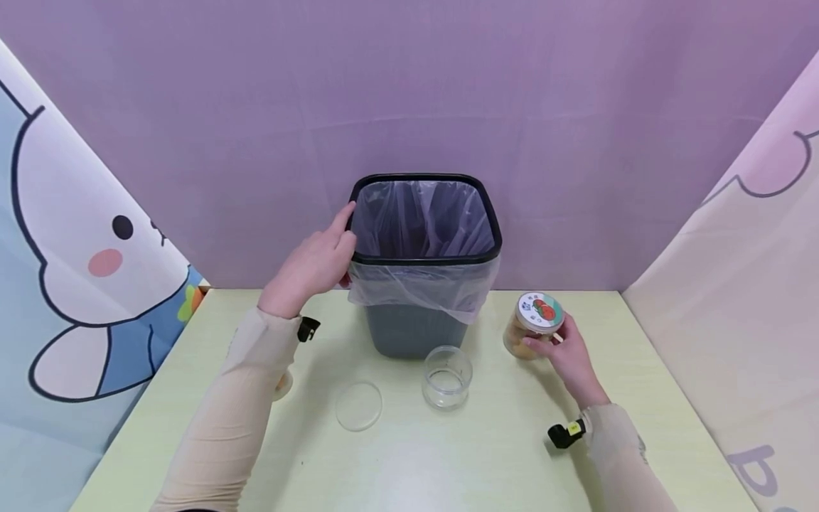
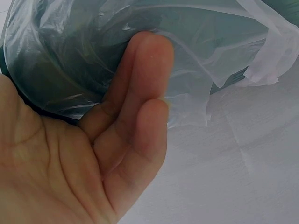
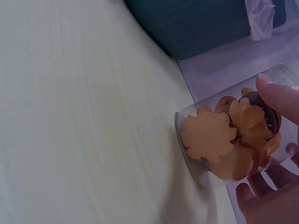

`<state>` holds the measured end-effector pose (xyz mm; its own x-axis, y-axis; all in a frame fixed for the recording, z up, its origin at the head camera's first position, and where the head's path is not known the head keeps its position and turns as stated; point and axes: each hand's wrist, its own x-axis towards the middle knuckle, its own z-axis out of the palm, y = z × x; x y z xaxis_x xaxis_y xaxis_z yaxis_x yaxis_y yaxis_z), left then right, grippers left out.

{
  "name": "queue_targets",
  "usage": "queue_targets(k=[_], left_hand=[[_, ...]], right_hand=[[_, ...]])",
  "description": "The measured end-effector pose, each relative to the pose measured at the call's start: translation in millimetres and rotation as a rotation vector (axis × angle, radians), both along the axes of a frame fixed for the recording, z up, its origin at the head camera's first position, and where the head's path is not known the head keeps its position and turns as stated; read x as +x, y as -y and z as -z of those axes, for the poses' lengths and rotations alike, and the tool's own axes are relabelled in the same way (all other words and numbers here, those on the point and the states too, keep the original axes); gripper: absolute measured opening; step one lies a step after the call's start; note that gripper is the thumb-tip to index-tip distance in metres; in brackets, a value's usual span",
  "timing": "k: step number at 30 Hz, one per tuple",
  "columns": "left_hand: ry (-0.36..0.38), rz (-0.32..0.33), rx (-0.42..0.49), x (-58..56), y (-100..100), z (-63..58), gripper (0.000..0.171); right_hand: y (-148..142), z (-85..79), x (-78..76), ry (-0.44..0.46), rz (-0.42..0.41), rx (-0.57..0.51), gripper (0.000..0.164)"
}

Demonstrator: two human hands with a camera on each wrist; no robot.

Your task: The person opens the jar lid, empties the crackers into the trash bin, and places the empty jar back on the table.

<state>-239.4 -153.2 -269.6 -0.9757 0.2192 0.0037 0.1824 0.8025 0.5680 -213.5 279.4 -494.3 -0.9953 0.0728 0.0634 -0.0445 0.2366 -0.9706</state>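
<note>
A grey trash bin (image 1: 416, 331) with a black rim and a clear plastic liner (image 1: 422, 284) stands at the table's back. My left hand (image 1: 313, 263) touches its left side, the index finger stretched up to the rim. In the left wrist view, its loosely bent fingers (image 2: 152, 70) lie against the liner. To the right of the bin, my right hand (image 1: 566, 355) grips a clear lidded jar (image 1: 515, 338) by its side. Brown scalloped pieces (image 3: 210, 135) show inside the jar. Whether its base touches the table cannot be told.
A clear open jar (image 1: 446, 384) stands in front of the bin, and a clear round lid (image 1: 358, 407) lies to its left. A small pale-orange object (image 1: 284, 385) is partly hidden behind my left forearm. A purple curtain (image 1: 409, 92) hangs behind the table.
</note>
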Motion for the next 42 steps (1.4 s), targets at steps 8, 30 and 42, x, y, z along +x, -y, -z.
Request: queue_targets(k=[8, 30, 42], left_hand=[[0.001, 0.0, 0.001, 0.0, 0, -0.7, 0.062], [-0.005, -0.001, -0.001, -0.6, -1, 0.7, 0.061], [-0.005, 0.005, 0.008, -0.4, 0, 0.2, 0.062]], right_hand=[[-1, -2.3, 2.4, 0.033, 0.027, 0.0, 0.097], [-4, -16.3, 53.7, 0.057, -0.042, 0.061, 0.092], [19, -15.9, 90.1, -0.023, -0.225, 0.028, 0.088]])
